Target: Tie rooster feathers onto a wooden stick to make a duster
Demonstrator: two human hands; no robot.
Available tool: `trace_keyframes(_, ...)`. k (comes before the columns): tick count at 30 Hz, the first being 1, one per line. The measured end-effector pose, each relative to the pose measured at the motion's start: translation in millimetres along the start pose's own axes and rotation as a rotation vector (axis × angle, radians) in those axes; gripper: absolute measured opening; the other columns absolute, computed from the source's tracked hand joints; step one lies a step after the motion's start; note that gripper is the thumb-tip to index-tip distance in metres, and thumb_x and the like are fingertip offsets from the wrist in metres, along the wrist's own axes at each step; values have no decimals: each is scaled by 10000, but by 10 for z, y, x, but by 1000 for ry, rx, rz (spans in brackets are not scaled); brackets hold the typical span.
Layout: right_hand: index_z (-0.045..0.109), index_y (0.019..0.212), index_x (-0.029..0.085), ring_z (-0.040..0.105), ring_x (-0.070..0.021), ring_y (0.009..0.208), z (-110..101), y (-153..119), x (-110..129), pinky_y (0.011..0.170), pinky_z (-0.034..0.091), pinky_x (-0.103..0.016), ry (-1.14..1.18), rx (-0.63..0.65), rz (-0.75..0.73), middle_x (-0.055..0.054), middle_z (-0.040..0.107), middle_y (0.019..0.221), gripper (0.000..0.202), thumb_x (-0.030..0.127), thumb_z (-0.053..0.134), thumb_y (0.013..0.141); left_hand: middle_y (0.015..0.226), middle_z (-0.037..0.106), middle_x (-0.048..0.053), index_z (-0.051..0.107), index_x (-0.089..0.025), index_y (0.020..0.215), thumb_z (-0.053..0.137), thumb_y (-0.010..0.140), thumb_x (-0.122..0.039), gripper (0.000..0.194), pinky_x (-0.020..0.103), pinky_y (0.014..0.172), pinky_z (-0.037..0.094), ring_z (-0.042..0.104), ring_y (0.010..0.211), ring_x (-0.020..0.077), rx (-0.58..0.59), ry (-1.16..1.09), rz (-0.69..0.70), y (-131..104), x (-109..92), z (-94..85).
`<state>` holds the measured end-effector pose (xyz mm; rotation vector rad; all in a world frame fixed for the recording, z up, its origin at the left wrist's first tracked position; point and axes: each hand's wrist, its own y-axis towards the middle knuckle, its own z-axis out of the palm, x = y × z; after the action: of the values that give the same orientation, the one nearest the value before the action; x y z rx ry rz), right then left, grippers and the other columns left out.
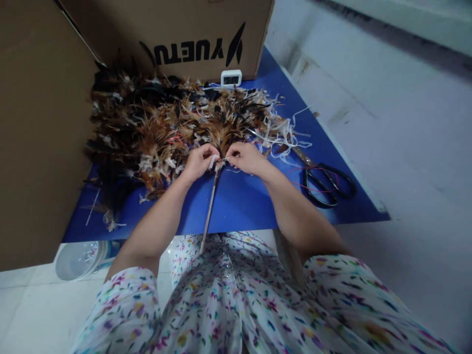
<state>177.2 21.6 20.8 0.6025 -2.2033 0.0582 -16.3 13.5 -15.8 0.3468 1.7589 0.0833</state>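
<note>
A thin wooden stick (211,206) points toward me, its lower end over the table's front edge. Brown feathers (221,135) fan out at its far end. On the left of that joint, my left hand (201,160) is closed in a pinch on a white strip (212,162). Opposite it, my right hand (245,157) pinches what looks like a thin pale end of the strip, close against the stick. Where the strip wraps the stick is partly hidden by my fingers.
A large heap of brown and black feathers (147,118) covers the back of the blue table (243,206). White strips (283,142) tangle at right, beside black-handled scissors (320,184) and red thread. Cardboard boxes (118,29), a small digital clock (231,77) and a wall border the table.
</note>
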Motion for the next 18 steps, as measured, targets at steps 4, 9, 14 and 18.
trace_keyframes(4,685,762,144,604,-122,706,-2,-11,31,695,462,-258,3,18,-15,-33,669,804,97,76,623,792,626,651,-35,523,-195,793,736,745,-223,220,180,477,403,547,486,73,-37,21,-20,-1,7,-3)
trace_keyframes(9,687,746,150,569,-118,696,9,-13,19,696,443,-264,40,14,-19,-21,639,782,74,96,649,780,611,622,-43,558,-185,759,716,730,-188,161,186,502,429,539,491,73,-43,60,-8,-18,-29,21)
trace_keyframes(14,697,734,151,528,-111,677,19,-14,38,688,413,-268,25,-12,-22,-16,615,774,69,100,664,767,652,653,-23,649,-167,784,685,758,-173,44,204,543,469,573,524,85,-52,145,16,-66,-83,70)
trace_keyframes(18,686,716,146,521,-106,666,32,-21,82,674,399,-264,45,-25,0,-18,628,775,64,107,668,763,652,681,-14,711,-164,827,659,787,-151,67,214,556,467,585,515,91,-48,251,20,-107,-130,87)
